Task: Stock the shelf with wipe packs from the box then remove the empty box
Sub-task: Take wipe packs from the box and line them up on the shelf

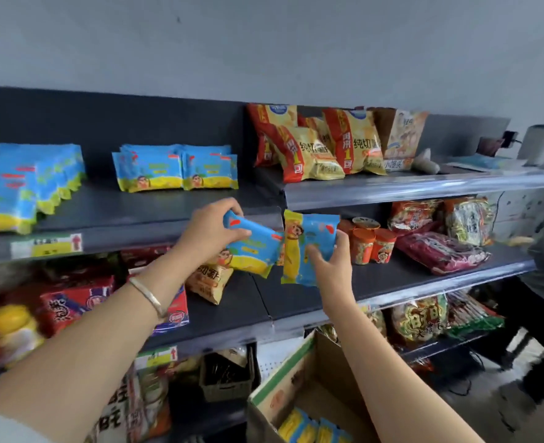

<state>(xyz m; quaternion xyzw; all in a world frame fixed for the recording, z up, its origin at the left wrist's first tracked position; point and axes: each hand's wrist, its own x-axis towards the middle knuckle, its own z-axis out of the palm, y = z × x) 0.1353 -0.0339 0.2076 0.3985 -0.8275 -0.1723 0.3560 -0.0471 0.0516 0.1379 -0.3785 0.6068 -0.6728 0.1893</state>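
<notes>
Wipe pack (258, 247) gripped in our left hand (211, 233); second wipe pack (312, 231) pinched in our right hand (330, 266). Stocking in hand: next we lift both onto the shelf (155, 203) at 11 o'clock.

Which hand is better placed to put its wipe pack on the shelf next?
Probably left: the left hand holds one pack just below the stocked packs; the right hand holds another pack farther right.

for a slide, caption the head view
Left hand and right hand each hold a wipe pack before the shelf, box below not empty.
</notes>
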